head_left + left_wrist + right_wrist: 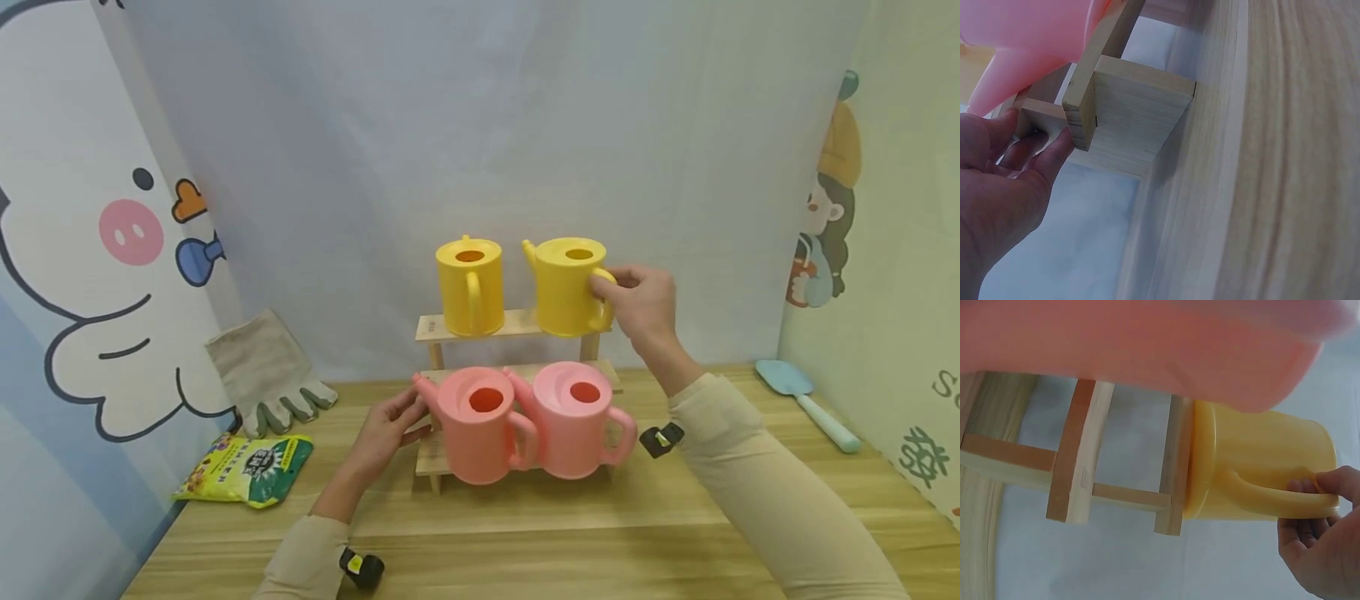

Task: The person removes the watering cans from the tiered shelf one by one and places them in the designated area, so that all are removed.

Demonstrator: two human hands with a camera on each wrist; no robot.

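Pinching the handle (1266, 499) of the right yellow can (562, 292), the right hand (643, 304) has it upright on the top shelf (519, 323), while the left hand (386, 437) grips the stand (1141, 94) by its left end. For a neat job, guide the can gently with its base flat, apart from the other yellow can (456, 287) and clear of the pink cans (480, 446) in front.

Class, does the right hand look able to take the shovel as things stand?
Probably not: the right hand grips a yellow can, though nothing visible blocks the way to the shovel.
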